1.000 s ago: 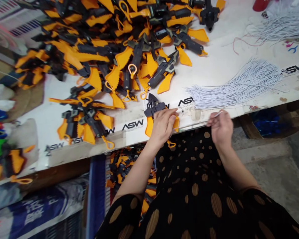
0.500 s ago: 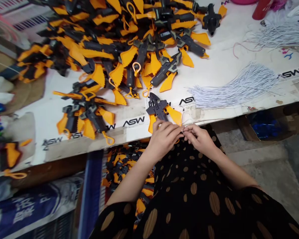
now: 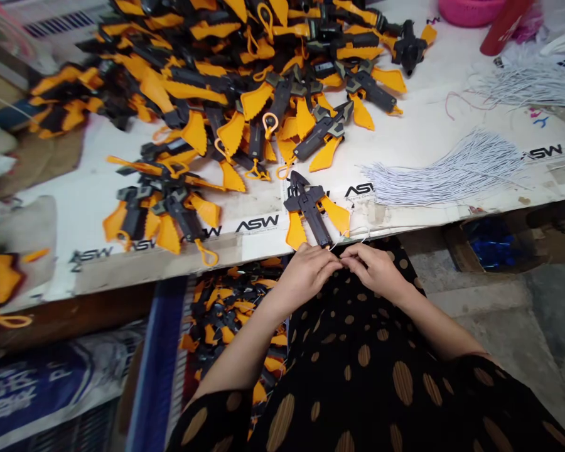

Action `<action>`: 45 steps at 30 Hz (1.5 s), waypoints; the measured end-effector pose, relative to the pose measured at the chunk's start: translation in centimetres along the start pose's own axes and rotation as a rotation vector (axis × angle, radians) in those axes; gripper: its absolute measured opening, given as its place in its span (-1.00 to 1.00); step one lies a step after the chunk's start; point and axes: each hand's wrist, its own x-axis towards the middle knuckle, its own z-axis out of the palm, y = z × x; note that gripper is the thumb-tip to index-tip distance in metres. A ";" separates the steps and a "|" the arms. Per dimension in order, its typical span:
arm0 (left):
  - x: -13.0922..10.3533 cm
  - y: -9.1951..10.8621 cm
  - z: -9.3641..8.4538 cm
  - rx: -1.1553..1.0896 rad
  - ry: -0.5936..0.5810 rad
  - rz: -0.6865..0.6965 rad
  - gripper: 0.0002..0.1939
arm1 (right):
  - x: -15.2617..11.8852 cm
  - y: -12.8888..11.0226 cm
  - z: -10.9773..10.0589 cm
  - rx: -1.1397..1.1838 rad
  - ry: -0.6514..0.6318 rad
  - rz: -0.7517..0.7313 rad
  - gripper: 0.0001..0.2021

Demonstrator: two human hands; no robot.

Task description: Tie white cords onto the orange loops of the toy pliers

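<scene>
A dark grey toy piece with orange wings (image 3: 314,216) lies at the table's front edge, its lower end at my fingers. My left hand (image 3: 309,271) is closed in a pinch at that end. My right hand (image 3: 373,267) is pinched beside it, the fingertips of both hands nearly touching. A thin white tie (image 3: 343,238) runs between the toy's end and my fingers; its ends are too small to follow. A fan of white ties (image 3: 447,169) rests on the table to the right.
Many similar orange and dark toys (image 3: 202,81) are heaped across the back left of the table (image 3: 263,242). A blue crate (image 3: 157,351) with more pieces stands below. At the back right are a pink basin (image 3: 471,11) and a red cylinder (image 3: 503,28).
Both hands have shifted slightly down and left, off the toy's body, so more of its lower end shows. The view has moved a little.
</scene>
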 end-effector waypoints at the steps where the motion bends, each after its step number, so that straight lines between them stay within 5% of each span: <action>1: -0.3 0.0 0.0 -0.171 -0.010 -0.062 -0.64 | -0.1 -0.1 0.0 0.020 0.007 -0.008 -0.86; 4: -1.1 -0.1 0.9 -0.647 0.034 -0.247 -0.63 | -0.4 -0.5 0.4 0.094 0.062 0.001 -0.85; 7: -1.4 0.1 2.3 -0.796 0.256 -0.299 -0.60 | -0.5 -1.1 1.5 0.218 0.137 0.093 -0.83; 10: -1.3 0.3 2.9 -0.519 0.457 -0.187 -0.75 | -0.2 -1.5 2.2 0.423 0.148 0.242 -0.80; 13: -1.0 0.0 2.1 -0.013 0.531 0.060 -0.90 | 0.3 -1.5 2.0 0.646 0.056 0.391 -0.72; 17: -1.1 -1.2 0.8 0.393 0.434 0.384 -0.83 | 0.7 -1.1 1.1 0.765 -0.043 0.560 -0.59; 21: -1.2 -1.7 0.8 0.364 0.431 0.441 -0.80 | 0.7 -0.8 0.9 0.762 -0.076 0.601 -0.55; 25: -1.0 -0.4 1.9 0.128 0.518 0.195 -0.98 | 0.4 -0.8 1.2 0.736 -0.065 0.505 -0.60; 26: -0.9 0.1 2.2 0.001 0.520 0.083 -0.90 | 0.4 -0.9 1.2 0.699 -0.050 0.461 -0.64; 30: -0.7 0.8 3.1 -0.689 0.301 -0.351 -0.61 | 0.4 -0.8 0.9 0.336 0.027 0.128 -0.78; 33: -0.6 0.3 2.9 -0.868 0.182 -0.445 -0.54 | 0.7 -0.7 0.4 0.118 0.009 -0.068 -0.82; 36: -0.6 -0.1 1.8 -0.590 0.200 -0.346 -0.62 | 0.9 -0.5 0.0 0.134 -0.066 0.045 -0.84; 42: -0.8 -0.4 -0.1 -0.110 0.195 0.077 -0.78 | 1.1 -0.4 0.0 0.586 -0.331 0.488 -0.72; 45: -1.1 -0.5 0.4 -0.053 0.279 0.083 -0.84 | 1.0 -0.5 0.6 0.600 -0.265 0.532 -0.71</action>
